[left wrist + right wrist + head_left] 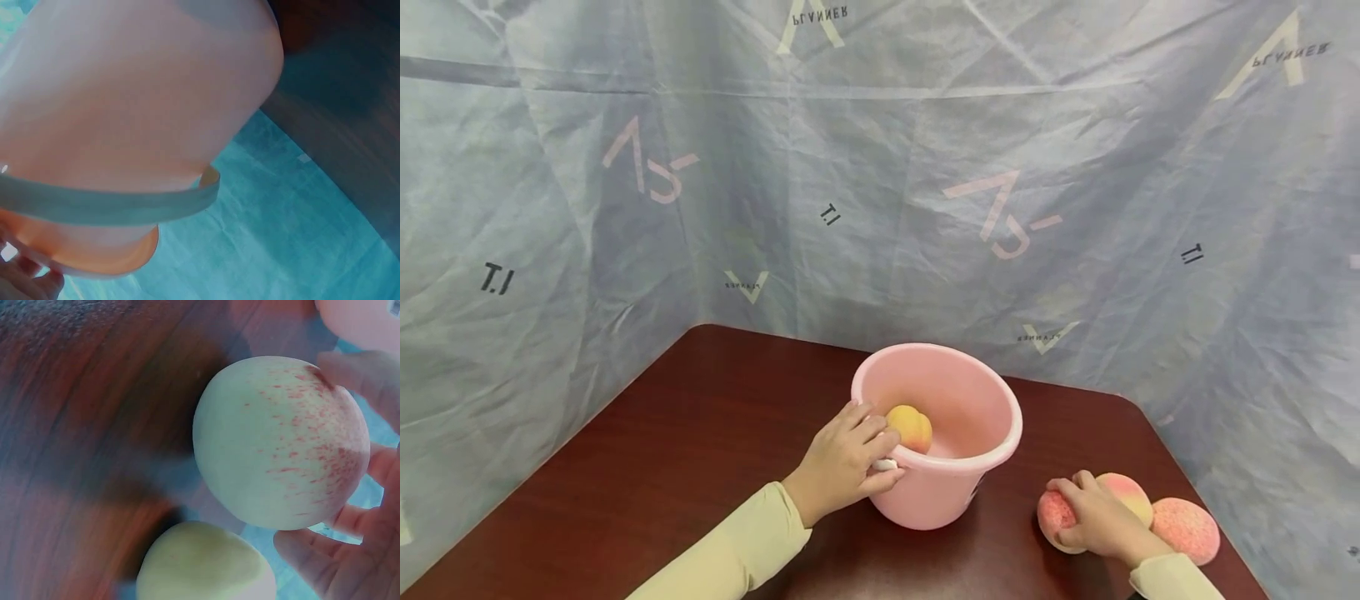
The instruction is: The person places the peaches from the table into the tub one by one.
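A pink bucket (925,492) stands tilted on the table, and a yellow peach (910,427) lies inside it. My left hand (848,458) grips the bucket's near left rim, fingers hooked over the edge. In the left wrist view the bucket wall (125,112) fills much of the picture, with a pale curved handle (106,207) across it. To the right of the bucket, my right hand (1101,517) holds a red-speckled peach (1055,510), pale on its underside in the right wrist view. Fingers and thumb curve round that peach (275,444).
Two more peaches lie by my right hand: a yellow-pink one (1131,493) just behind it and a pink one (1187,530) near the table's right edge. Grey printed cloth (880,208) hangs behind and beside the dark red wooden table (700,450).
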`<state>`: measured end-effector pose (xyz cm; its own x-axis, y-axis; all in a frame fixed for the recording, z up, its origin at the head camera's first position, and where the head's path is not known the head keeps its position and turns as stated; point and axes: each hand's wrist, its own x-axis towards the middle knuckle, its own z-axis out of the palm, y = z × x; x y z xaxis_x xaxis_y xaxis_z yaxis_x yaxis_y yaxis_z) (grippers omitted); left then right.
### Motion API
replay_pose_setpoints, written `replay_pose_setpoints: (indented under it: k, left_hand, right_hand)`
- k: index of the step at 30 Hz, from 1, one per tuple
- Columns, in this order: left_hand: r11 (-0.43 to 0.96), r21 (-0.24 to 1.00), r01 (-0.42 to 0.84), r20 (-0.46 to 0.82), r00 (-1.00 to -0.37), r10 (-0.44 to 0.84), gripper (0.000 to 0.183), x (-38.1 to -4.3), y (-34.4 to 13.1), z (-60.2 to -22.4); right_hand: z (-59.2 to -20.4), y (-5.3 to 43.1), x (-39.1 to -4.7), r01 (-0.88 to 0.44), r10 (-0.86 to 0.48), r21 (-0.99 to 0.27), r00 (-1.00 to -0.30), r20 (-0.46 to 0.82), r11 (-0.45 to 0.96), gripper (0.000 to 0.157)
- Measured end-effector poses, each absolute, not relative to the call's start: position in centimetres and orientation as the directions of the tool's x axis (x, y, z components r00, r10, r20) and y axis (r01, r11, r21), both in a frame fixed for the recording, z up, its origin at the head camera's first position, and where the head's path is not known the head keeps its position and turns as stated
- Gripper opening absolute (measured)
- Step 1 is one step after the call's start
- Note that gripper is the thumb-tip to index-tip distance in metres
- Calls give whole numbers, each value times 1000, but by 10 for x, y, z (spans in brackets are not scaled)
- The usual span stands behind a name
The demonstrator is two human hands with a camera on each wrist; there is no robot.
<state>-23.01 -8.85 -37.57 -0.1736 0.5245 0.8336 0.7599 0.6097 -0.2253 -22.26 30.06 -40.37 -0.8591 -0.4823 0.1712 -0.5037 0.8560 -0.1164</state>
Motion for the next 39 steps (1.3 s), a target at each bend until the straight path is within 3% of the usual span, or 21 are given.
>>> replay_pose_setpoints:
  k: [5,11,19,30,39]
  left_hand:
    - [615,-215,759,866,-142,479,27,-230,-84,-380]
    - [605,-191,773,875,-145,462,25,-232,-83,-379]
    - [611,-182,770,870,-163,465,27,-232,-82,-380]
    - [612,-131,780,863,-214,458,25,-228,-82,-377]
    - [623,-105,775,831,-276,483,27,-224,-84,-372]
  right_hand:
    - [-422,306,-223,-579,-532,-101,-795,291,809,64]
    - [-420,307,-222,-531,-495,-166,-842,216,831,72]
    - [-419,306,-223,-448,-426,-235,-894,141,863,67]
    - [-426,304,-220,-423,-386,-251,-904,184,871,67]
    - [-418,303,-217,-399,-383,-292,-917,112,869,66]
